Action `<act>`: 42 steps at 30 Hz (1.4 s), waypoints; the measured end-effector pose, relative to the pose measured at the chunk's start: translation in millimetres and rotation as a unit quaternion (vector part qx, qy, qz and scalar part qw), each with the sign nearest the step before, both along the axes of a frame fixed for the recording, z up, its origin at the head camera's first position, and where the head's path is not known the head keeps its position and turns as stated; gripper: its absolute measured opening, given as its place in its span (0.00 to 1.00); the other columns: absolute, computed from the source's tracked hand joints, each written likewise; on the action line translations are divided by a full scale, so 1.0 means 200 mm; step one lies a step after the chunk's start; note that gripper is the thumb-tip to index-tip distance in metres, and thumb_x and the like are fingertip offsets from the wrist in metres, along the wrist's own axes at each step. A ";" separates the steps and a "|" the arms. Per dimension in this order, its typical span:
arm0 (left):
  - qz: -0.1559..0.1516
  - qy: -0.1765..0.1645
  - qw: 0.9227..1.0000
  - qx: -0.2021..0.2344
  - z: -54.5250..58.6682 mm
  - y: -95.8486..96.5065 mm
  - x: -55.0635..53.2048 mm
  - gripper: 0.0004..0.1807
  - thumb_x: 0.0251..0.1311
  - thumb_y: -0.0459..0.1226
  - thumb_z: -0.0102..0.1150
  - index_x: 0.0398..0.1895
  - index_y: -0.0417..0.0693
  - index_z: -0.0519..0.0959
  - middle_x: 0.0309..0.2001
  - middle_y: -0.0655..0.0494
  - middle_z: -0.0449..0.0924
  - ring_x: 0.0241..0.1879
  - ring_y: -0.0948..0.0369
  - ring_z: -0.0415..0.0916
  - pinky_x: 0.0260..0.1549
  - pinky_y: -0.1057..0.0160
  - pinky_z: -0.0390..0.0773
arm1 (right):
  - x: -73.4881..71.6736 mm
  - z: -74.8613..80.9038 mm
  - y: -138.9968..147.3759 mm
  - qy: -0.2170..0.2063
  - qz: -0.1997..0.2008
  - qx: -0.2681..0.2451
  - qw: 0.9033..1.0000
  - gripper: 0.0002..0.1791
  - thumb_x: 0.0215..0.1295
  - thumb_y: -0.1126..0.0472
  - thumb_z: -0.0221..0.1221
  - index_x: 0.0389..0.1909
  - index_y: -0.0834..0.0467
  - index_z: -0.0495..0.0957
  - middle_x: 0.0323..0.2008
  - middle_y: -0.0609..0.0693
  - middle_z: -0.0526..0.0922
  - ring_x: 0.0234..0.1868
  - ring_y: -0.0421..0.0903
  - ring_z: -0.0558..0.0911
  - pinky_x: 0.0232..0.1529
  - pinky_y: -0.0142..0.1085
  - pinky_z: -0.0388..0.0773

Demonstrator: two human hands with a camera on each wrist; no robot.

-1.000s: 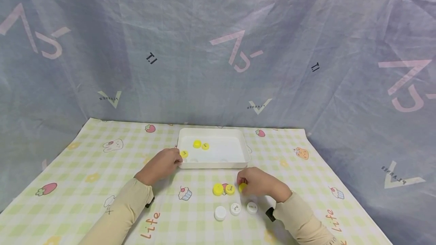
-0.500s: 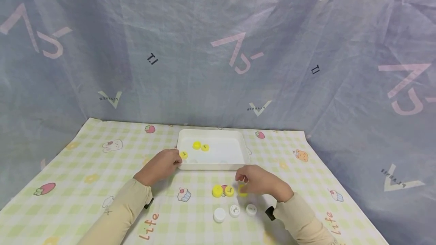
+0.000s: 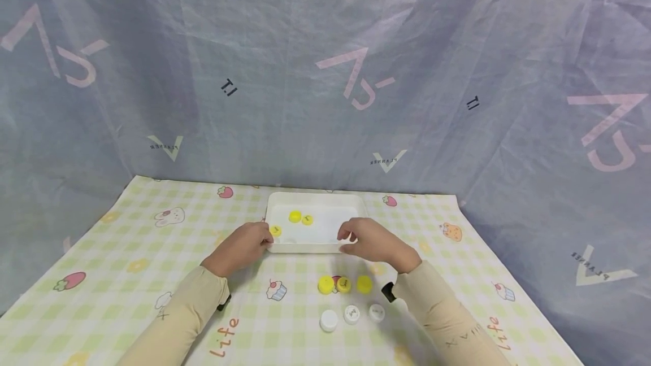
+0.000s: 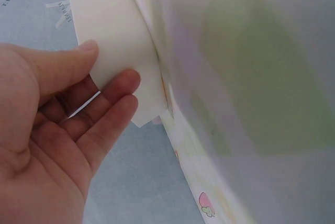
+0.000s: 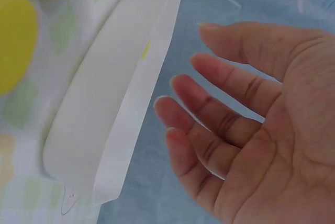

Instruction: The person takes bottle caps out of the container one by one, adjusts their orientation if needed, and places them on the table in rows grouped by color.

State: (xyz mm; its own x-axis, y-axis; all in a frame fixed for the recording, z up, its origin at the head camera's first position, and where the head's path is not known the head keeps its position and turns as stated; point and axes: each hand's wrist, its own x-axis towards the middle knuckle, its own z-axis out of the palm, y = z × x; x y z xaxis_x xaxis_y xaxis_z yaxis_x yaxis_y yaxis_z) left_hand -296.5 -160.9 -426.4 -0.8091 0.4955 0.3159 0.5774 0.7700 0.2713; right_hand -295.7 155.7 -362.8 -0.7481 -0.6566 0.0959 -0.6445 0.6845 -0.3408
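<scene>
A shallow white tray (image 3: 310, 248) stands toward the back of the table, with three yellow bottle caps (image 3: 295, 217) in its left part. My left hand (image 3: 246, 249) grips the tray's front left corner; in the left wrist view the thumb (image 4: 68, 69) and fingertips pinch its wall. Over the tray's front right edge is my right hand (image 3: 378, 243), its fingers loosely bent and apart with nothing between them, as the right wrist view confirms. In front of the tray, three yellow caps (image 3: 343, 285) lie in a row, and three white caps (image 3: 351, 314) form another row nearer me.
A checkered tablecloth (image 3: 137, 298) with cartoon prints covers the table. Behind and around it hangs a grey-blue curtain (image 3: 285, 83). Dark bands (image 3: 389, 292) are worn at the wrists.
My right hand has let go of the rightmost yellow cap, which stays in the row, and has moved up and away to the tray's front edge. The left hand keeps its grip.
</scene>
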 end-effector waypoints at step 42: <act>-0.007 -0.002 1.000 0.000 0.01 0.00 0.00 0.16 0.63 0.29 0.62 0.17 0.51 0.79 0.21 0.64 0.64 0.21 0.67 0.56 0.29 0.66 0.65 | -0.30 -0.22 -0.21 -0.124 -0.183 0.071 0.973 0.15 0.59 0.48 0.67 0.21 0.54 0.82 0.19 0.44 0.78 0.24 0.41 0.72 0.31 0.35 0.72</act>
State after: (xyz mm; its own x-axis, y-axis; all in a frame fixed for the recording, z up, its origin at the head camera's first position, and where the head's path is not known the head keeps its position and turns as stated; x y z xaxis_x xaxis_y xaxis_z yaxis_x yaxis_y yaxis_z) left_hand -296.8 -160.2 -424.4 -0.8034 0.5072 0.3120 0.5872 0.7618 0.2737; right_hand -355.3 113.2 -407.1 -0.9226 -0.3358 -0.1899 -0.2589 0.9039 -0.3406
